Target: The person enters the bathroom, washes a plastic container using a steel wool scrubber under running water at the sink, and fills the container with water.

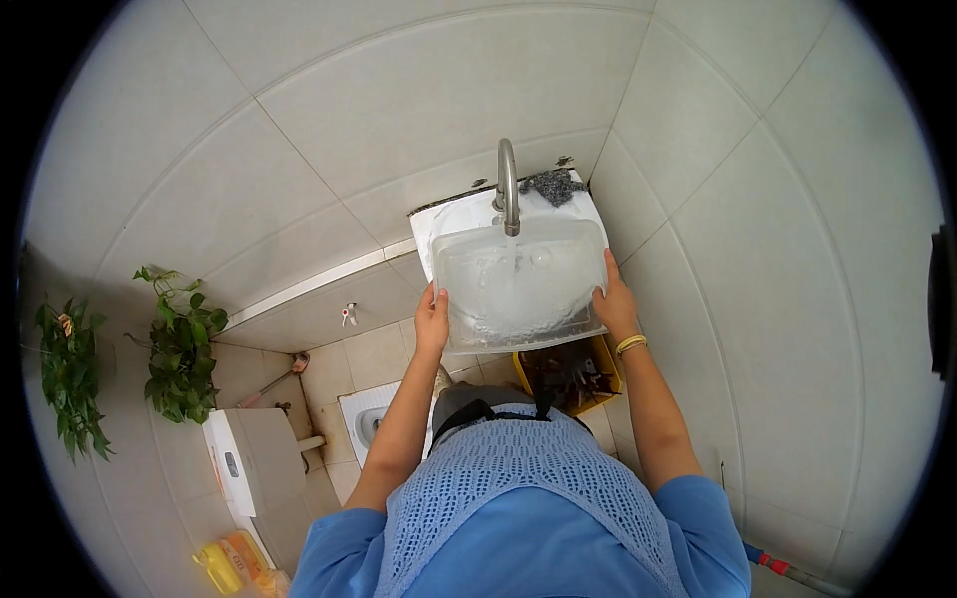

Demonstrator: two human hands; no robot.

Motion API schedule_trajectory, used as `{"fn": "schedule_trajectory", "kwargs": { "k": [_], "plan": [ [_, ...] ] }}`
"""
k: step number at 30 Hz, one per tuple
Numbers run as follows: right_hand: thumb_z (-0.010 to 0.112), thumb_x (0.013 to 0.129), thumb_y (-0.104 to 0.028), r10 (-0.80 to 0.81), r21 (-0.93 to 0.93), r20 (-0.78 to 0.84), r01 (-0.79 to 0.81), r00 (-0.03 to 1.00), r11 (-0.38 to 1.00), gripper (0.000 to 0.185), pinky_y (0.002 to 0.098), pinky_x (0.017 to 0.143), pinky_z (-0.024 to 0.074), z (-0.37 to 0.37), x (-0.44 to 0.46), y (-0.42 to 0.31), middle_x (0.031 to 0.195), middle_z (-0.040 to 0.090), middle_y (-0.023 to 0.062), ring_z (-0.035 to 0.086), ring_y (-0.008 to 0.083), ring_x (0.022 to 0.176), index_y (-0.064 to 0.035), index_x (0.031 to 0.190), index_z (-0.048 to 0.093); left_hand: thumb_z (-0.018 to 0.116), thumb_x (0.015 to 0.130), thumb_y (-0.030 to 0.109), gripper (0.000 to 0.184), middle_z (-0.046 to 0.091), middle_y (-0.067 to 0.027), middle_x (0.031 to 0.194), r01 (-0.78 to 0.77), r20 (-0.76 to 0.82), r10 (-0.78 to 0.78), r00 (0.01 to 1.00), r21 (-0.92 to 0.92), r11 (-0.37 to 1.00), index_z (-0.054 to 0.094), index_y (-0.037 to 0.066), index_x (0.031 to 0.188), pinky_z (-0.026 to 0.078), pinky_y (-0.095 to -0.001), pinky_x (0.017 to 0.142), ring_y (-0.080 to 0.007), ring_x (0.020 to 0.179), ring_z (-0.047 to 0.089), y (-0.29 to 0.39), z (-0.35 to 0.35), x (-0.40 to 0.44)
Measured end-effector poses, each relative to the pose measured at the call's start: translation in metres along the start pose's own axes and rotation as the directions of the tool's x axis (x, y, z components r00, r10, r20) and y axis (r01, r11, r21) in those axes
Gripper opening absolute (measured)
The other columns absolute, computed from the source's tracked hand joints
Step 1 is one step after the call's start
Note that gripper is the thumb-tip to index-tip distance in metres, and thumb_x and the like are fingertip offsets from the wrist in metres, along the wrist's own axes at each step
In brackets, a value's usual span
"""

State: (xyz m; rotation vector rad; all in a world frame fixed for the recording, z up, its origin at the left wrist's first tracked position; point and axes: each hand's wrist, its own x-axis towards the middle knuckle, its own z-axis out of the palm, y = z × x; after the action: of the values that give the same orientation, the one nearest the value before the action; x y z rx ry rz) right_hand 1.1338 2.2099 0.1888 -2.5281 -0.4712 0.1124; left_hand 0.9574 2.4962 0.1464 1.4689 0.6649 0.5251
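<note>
A translucent plastic tub (469, 337) is held level over the white sink (431, 221), under the curved metal faucet (507, 184). Water from the spout runs into it, and foamy, bubbly water covers its bottom. My left hand (432, 319) grips the tub's left side, thumb toward the inside and fingers around the outer wall. On the opposite side my right hand (617, 301) has hold of the right wall, with a yellow bracelet at the wrist. The fingers under the tub are partly hidden. A dark grey scrubbing cloth or mesh (554, 187) lies on the sink's back right corner.
Below the sink stands a yellow crate (610, 371) with dark items in it. A squat toilet (369, 424) is in the floor at left, near a white cistern (261, 453). Potted plants (179, 349) hang on the left wall. Tiled walls close in behind and at right.
</note>
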Motion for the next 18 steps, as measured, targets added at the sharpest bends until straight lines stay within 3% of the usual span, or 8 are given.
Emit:
{"fn": "schedule_trajectory", "kwargs": {
  "k": [6, 18],
  "plan": [
    [0.055, 0.079, -0.012, -0.062, 0.021, -0.034, 0.063, 0.998, 0.998, 0.078, 0.0446, 0.057, 0.0457, 0.0025, 0.0002, 0.0036, 0.071, 0.061, 0.0204, 0.059, 0.0373, 0.063, -0.0213, 0.145, 0.016, 0.052, 0.093, 0.023, 0.042, 0.056, -0.0144, 0.12, 0.045, -0.012, -0.045, 0.999, 0.0, 0.999, 0.048, -0.002, 0.127, 0.04, -0.0293, 0.093, -0.0193, 0.108, 0.053, 0.0071, 0.0014, -0.0028],
    [0.055, 0.08, -0.013, -0.01, 0.006, -0.01, 0.01, 1.0, 1.0, 0.076, 0.0465, 0.061, 0.0463, -0.0014, -0.0008, -0.0017, 0.074, 0.062, 0.0212, 0.06, 0.038, 0.066, -0.0238, 0.145, 0.016, 0.052, 0.093, 0.023, 0.042, 0.055, -0.0141, 0.122, 0.012, -0.004, -0.012, 1.0, -0.009, 1.0, 0.048, -0.002, 0.127, 0.039, -0.0294, 0.094, -0.0196, 0.11, 0.052, -0.0001, -0.0002, 0.0]
  ]
}}
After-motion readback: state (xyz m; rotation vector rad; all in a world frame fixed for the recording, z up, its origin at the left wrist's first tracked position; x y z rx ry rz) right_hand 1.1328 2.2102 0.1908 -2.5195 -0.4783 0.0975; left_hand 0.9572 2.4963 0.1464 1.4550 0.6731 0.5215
